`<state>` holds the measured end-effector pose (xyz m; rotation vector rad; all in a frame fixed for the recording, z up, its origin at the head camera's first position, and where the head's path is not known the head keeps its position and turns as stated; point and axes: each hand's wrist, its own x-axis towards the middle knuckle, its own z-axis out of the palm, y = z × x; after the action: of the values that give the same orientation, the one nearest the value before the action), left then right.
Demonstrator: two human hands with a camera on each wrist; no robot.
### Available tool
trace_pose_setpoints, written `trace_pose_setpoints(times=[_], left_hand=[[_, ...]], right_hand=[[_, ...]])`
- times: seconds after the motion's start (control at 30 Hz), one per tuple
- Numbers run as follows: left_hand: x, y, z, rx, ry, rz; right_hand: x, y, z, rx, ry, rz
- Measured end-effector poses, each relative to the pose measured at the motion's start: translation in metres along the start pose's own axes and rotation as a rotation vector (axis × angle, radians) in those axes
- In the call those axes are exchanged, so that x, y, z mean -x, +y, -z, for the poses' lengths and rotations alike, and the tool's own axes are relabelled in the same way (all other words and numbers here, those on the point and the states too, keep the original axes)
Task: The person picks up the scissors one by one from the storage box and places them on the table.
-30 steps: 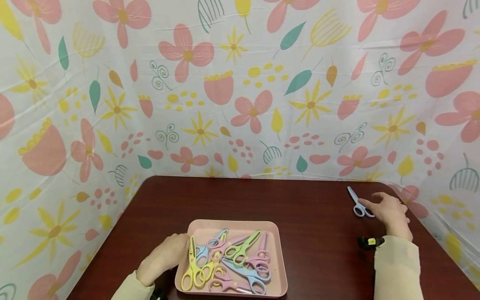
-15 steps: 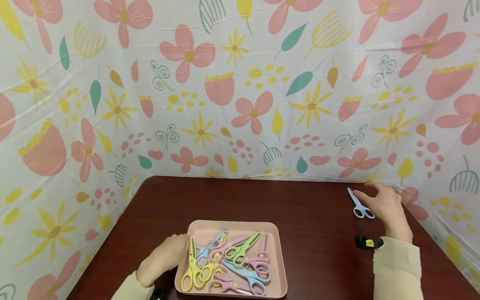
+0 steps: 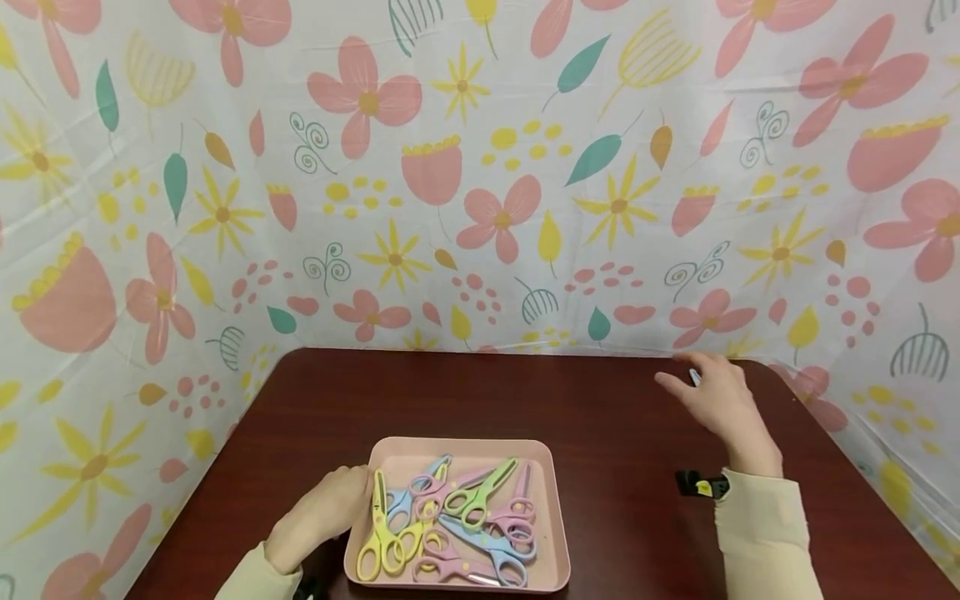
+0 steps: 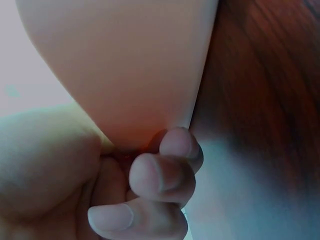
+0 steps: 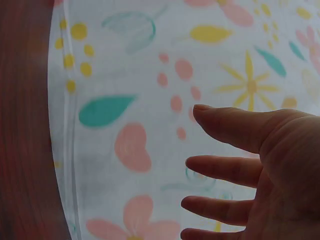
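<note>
My left hand point(image 3: 326, 508) holds the left side of the pink tray point(image 3: 557, 533), its fingers point(image 4: 162, 175) curled at the wall in the left wrist view. Inside the tray lie several children's scissors in a loose heap: yellow scissors point(image 3: 380, 533) by the left wall, green scissors point(image 3: 477, 498) on top, blue scissors point(image 3: 487, 546) and pink scissors point(image 3: 452, 569) toward the front. My right hand point(image 3: 720, 404) hovers over the table's far right with thumb and fingers spread, holding nothing. Behind it, one light blue pair of scissors point(image 3: 695, 377) shows only its blade tip; the rest is hidden.
The dark brown table point(image 3: 600, 417) has its far edge against a flower-printed cloth point(image 3: 502, 150), which also hangs at the left and right sides. In the right wrist view, this cloth point(image 5: 125, 65) fills most of the background, beside the table edge point(image 5: 25, 125).
My right hand has moved left and now covers most of the lone blue scissors. The left hand stays at the tray. The head view has shifted slightly.
</note>
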<state>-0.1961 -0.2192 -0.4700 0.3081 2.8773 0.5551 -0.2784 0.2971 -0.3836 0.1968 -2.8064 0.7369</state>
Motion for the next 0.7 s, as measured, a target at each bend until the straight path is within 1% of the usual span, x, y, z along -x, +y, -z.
trace_pose_setpoints(times=[0.07, 0.17, 0.3, 0.5, 0.57, 0.7], left_hand=[[-0.001, 0.0, 0.0, -0.001, 0.0, 0.007], [-0.002, 0.0, 0.0, 0.014, -0.02, 0.023], [-0.001, 0.0, 0.002, 0.026, -0.019, 0.007], [0.001, -0.001, 0.002, 0.02, 0.0, -0.017], [0.001, 0.0, 0.002, 0.044, -0.012, -0.005], [0.001, 0.003, 0.002, 0.084, -0.03, 0.03]], right_hand=[[0.001, -0.009, -0.004, -0.007, -0.006, 0.016], [0.002, -0.023, -0.011, -0.013, -0.011, 0.041], [0.0, -0.039, -0.022, -0.003, 0.021, 0.118], [0.001, -0.061, -0.036, 0.007, 0.006, 0.171], [0.003, -0.068, -0.041, 0.009, 0.005, 0.195], [0.005, -0.081, -0.052, -0.014, -0.017, 0.273]])
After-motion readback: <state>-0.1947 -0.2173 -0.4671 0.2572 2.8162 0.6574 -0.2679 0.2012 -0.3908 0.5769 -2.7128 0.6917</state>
